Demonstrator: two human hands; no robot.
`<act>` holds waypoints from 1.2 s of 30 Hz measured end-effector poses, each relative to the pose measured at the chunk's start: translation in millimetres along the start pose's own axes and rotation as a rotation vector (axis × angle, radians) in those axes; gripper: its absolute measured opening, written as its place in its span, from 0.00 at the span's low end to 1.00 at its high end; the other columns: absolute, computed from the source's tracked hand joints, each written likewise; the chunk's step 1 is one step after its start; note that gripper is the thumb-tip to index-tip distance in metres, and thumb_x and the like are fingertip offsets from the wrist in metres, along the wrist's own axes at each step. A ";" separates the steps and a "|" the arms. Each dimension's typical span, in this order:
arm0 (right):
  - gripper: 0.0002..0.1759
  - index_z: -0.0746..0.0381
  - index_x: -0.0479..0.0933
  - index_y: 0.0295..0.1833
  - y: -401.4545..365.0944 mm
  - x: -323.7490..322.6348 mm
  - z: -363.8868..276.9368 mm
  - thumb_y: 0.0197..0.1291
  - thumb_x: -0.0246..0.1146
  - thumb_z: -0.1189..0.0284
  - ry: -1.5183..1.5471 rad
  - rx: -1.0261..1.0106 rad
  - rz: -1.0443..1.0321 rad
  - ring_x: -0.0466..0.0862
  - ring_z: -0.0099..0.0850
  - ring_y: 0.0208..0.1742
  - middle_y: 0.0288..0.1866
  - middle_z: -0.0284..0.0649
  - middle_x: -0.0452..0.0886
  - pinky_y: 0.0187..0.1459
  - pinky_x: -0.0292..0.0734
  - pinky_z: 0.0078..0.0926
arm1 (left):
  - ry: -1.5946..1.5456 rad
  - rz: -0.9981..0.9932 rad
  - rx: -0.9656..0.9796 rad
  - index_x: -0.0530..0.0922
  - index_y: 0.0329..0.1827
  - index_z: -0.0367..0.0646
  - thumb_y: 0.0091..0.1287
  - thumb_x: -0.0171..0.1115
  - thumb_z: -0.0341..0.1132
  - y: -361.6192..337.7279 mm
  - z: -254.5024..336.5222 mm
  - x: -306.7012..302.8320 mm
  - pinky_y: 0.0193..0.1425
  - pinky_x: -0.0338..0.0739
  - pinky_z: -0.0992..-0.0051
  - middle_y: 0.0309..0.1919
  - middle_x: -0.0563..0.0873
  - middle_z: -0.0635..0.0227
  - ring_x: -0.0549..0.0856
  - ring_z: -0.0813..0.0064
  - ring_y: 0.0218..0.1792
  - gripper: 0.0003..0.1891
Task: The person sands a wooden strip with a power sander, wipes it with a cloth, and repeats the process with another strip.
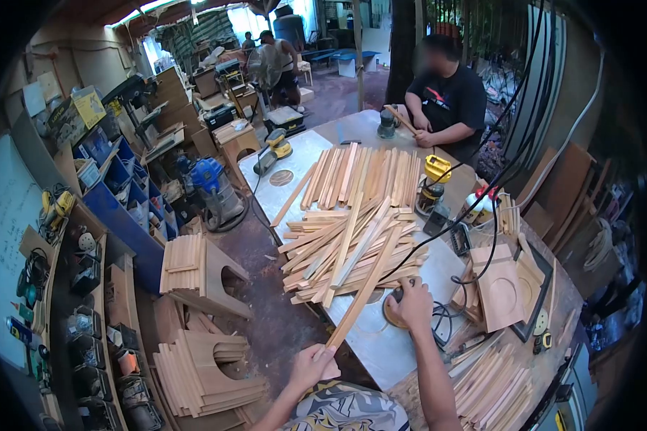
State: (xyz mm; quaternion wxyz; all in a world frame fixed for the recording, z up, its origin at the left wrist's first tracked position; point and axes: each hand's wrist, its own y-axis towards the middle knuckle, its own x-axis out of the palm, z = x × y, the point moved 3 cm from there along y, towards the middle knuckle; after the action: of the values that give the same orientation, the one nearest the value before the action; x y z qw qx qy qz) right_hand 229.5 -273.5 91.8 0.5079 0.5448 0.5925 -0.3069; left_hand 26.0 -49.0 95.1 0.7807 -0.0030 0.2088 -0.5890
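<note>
My left hand (pixel 313 366) is closed around the near end of a long wooden strip (pixel 367 293), which slants up and away over the heap. My right hand (pixel 414 304) grips the top of a palm sander (pixel 392 313), whose round base shows beside the fingers at the metal-topped table (pixel 363 359). Just beyond both hands lies a crisscrossed heap of wooden strips (pixel 313 260). Behind it, more strips (pixel 366 176) lie side by side in a row. Further strips (pixel 492 388) are gathered to the right of my right forearm.
Across the table a person in a black shirt (pixel 453 104) holds a strip by another sander (pixel 387 128). A yellow sander (pixel 280 146) lies at the far left corner. Black cables (pixel 507 172) hang over the right side. Stacked wooden pieces (pixel 201 373) stand left of the table.
</note>
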 end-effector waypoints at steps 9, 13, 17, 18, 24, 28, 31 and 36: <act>0.36 0.54 0.76 0.66 7.4 6.4 -3.7 0.51 0.75 0.56 -0.019 0.179 -0.044 0.82 0.54 0.54 0.57 0.52 0.75 0.49 0.82 0.53 | 0.039 0.008 -0.034 0.86 0.34 0.38 0.74 0.66 0.47 -7.7 1.7 -11.4 0.33 0.73 0.74 0.23 0.84 0.71 0.79 0.83 0.27 0.19; 0.36 0.54 0.76 0.66 6.3 6.7 -13.2 0.51 0.75 0.57 0.010 0.140 -0.046 0.82 0.55 0.54 0.57 0.53 0.76 0.48 0.82 0.54 | -0.001 0.026 -0.028 0.86 0.34 0.38 0.74 0.66 0.46 -11.6 0.1 -12.7 0.33 0.73 0.74 0.22 0.84 0.71 0.80 0.83 0.27 0.18; 0.33 0.54 0.78 0.63 13.3 15.6 -19.0 0.50 0.76 0.57 -0.019 0.146 -0.032 0.83 0.55 0.52 0.56 0.53 0.76 0.47 0.84 0.52 | 0.018 0.028 -0.021 0.86 0.34 0.38 0.74 0.66 0.45 -12.9 -12.6 -11.8 0.33 0.73 0.74 0.23 0.84 0.71 0.80 0.83 0.27 0.18; 0.33 0.53 0.80 0.62 14.5 18.0 -19.6 0.49 0.77 0.56 -0.060 0.152 -0.023 0.84 0.54 0.51 0.55 0.52 0.77 0.46 0.85 0.50 | 0.027 0.029 -0.018 0.86 0.34 0.38 0.74 0.66 0.45 -14.0 -13.5 -11.3 0.33 0.74 0.74 0.23 0.85 0.71 0.80 0.83 0.27 0.17; 0.34 0.53 0.79 0.63 12.5 14.5 -24.3 0.48 0.77 0.57 -0.020 0.110 0.000 0.84 0.54 0.51 0.55 0.52 0.77 0.46 0.85 0.50 | 0.064 0.023 -0.021 0.87 0.35 0.39 0.75 0.65 0.43 -14.3 -38.1 -3.4 0.34 0.76 0.76 0.24 0.87 0.71 0.82 0.84 0.27 0.16; 0.35 0.53 0.79 0.63 15.4 14.7 -26.2 0.48 0.78 0.57 -0.017 0.109 -0.016 0.84 0.54 0.51 0.55 0.53 0.77 0.46 0.85 0.50 | 0.051 0.002 -0.042 0.87 0.40 0.44 0.72 0.65 0.53 -13.1 -59.8 2.1 0.40 0.80 0.61 0.29 0.88 0.52 0.89 0.52 0.34 0.19; 0.33 0.54 0.78 0.63 15.6 16.5 -25.2 0.51 0.75 0.57 0.000 0.138 -0.065 0.82 0.54 0.56 0.55 0.53 0.77 0.49 0.83 0.52 | 0.093 0.004 -0.042 0.87 0.39 0.43 0.72 0.65 0.53 -19.5 -35.5 -1.4 0.40 0.80 0.61 0.29 0.87 0.52 0.89 0.51 0.34 0.19; 0.34 0.60 0.79 0.62 14.6 14.4 -25.1 0.53 0.73 0.53 -0.044 0.078 -0.010 0.84 0.54 0.49 0.53 0.54 0.78 0.44 0.85 0.49 | 0.169 -0.010 -0.014 0.86 0.38 0.43 0.72 0.64 0.53 -19.6 -25.9 0.7 0.40 0.80 0.60 0.28 0.87 0.53 0.89 0.51 0.34 0.20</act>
State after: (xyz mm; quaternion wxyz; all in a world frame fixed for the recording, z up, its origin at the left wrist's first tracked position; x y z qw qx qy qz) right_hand 238.3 -242.5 88.5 0.4979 0.5543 0.5714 -0.3441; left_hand -0.3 -49.4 76.1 0.7572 0.0404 0.2782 -0.5895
